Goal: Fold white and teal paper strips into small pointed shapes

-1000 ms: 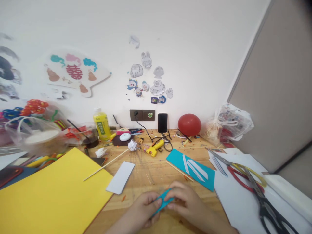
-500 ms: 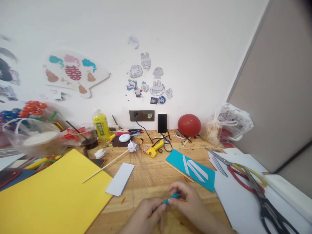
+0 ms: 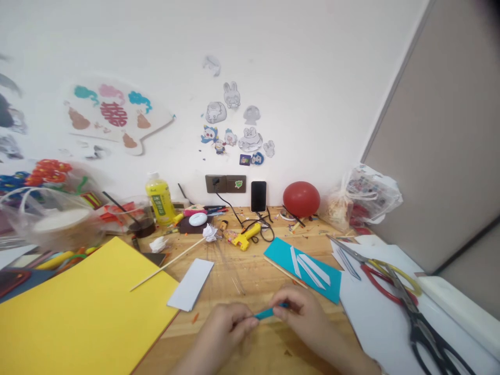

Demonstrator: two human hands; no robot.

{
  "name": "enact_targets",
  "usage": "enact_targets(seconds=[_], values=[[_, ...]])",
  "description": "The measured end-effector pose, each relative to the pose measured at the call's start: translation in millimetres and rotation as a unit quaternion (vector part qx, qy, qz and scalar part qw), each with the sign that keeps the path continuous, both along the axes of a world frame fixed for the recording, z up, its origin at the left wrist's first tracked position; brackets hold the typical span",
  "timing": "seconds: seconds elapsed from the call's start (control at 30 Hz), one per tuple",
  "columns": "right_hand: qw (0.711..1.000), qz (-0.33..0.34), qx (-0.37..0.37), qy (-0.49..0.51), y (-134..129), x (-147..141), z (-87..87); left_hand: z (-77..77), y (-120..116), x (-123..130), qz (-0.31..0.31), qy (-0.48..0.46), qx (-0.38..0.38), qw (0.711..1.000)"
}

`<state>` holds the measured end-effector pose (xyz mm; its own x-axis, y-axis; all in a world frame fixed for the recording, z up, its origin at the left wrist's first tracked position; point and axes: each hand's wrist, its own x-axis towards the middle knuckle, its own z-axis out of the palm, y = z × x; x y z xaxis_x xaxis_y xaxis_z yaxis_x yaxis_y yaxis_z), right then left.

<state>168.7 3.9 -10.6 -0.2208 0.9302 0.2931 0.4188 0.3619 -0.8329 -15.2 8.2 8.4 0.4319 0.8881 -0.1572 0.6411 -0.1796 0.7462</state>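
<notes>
Between my two hands, low in the middle of the head view, a narrow blue paper strip (image 3: 265, 313) is stretched. My left hand (image 3: 230, 328) pinches its left end between thumb and fingertips. The right end is pinched by my right hand (image 3: 299, 315), with a bit of blue showing past the thumb. Just beyond my right hand lies a blue sheet (image 3: 281, 253) with several white paper strips (image 3: 312, 271) on it. A stack of white paper slips (image 3: 191, 285) rests beyond my left hand.
Yellow card (image 3: 97, 302) covers the left side. At right, scissors (image 3: 410, 307) lie on white paper (image 3: 363, 312). A yellow glue gun (image 3: 244, 238), a stick with a crumpled paper flower (image 3: 210, 233), a drink bottle (image 3: 160, 200), a phone (image 3: 258, 196) and a red balloon (image 3: 301, 199) stand farther back.
My left hand has moved left, away from my right hand, and more of the blue strip now shows between them. The strip looks straighter. The whole view has shifted slightly.
</notes>
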Motion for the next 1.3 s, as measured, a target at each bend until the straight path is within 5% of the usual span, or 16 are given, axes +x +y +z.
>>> enact_targets(seconds=[0.17, 0.33, 0.47, 0.7, 0.9, 1.1, 1.3], values=[[0.999, -0.004, -0.030, 0.020, -0.4, 7.0, 2.4, 2.4, 0.7, -1.2, 0.081, -0.013, 0.016, 0.997], [0.996, -0.014, -0.060, 0.070, 4.1, 15.0, -5.1, -5.4, 1.6, -2.4, 0.062, -0.150, -0.094, 0.982], [0.997, -0.005, -0.057, 0.042, 6.3, 16.8, -8.5, -15.2, 5.0, -3.5, 0.094, -0.184, -0.108, 0.972], [0.998, 0.003, -0.060, -0.011, 8.9, 15.6, -5.3, -26.2, 11.6, -7.1, 0.047, -0.244, -0.137, 0.959], [0.997, 0.042, -0.068, 0.014, 8.0, 15.3, -2.1, -19.1, 6.5, -8.1, 0.032, -0.176, -0.093, 0.979], [0.995, 0.050, -0.088, 0.001, 2.8, 7.9, -4.4, -5.5, 0.9, -6.3, -0.024, 0.028, 0.096, 0.995], [0.990, 0.074, -0.117, 0.032, 0.4, 0.8, -10.9, -7.4, -2.0, -3.3, -0.041, 0.092, 0.114, 0.988]])
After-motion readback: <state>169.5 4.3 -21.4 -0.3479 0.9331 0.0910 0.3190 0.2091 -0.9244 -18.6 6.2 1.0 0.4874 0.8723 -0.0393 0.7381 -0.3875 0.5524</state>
